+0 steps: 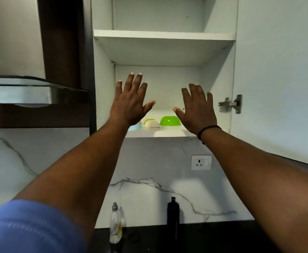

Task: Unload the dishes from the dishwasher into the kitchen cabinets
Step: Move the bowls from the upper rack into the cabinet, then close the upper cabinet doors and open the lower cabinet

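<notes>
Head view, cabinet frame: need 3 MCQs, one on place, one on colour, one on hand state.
1. Where is the green bowl?
A. bottom shelf
B. top shelf
C. countertop

2. What colour is the tall bottle right of the clear bottle?
A. red
B. black
C. white

3. What state are the hands in?
A. both pinch a plate
B. both fists
C. both open, holding nothing

Answers:
1 A: it sits upside down on the bottom shelf.
2 B: it is dark throughout.
3 C: left hand and right hand show spread fingers.
</notes>
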